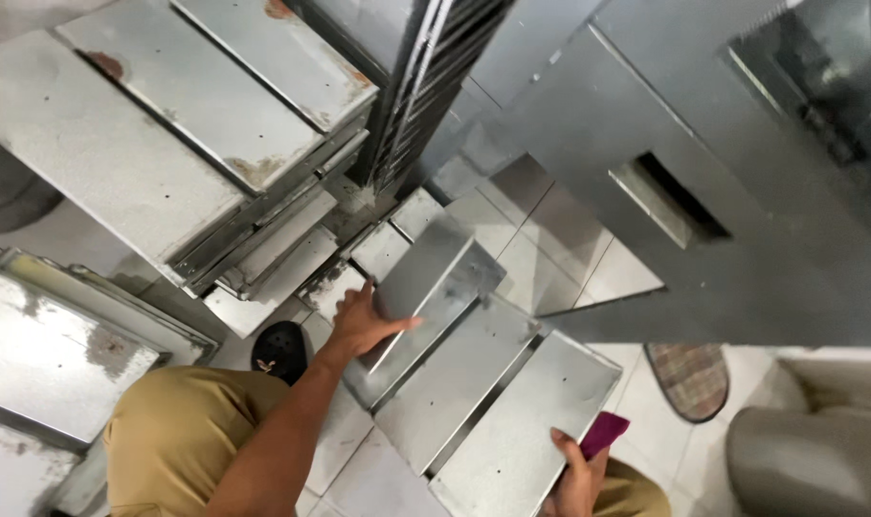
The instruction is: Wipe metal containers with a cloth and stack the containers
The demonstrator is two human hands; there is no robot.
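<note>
left hand flat on top metal tray at 10 o'clock, steadying it; right hand clutching magenta cloth plus lowest tray edge at 5 o'clock, so stack stays fanned on tiled floor

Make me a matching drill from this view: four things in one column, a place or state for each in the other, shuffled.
Things:
1. left hand
2. right hand
3. black shoe
4. checked mat

Places or states:
A. on the floor tiles at right, beside the grey cabinet
B. on the tiles by the stacked trays
C. fingers spread on the topmost metal tray
D. at the lowest tray's edge, holding a magenta cloth

Pairs: 1-C, 2-D, 3-B, 4-A
</note>
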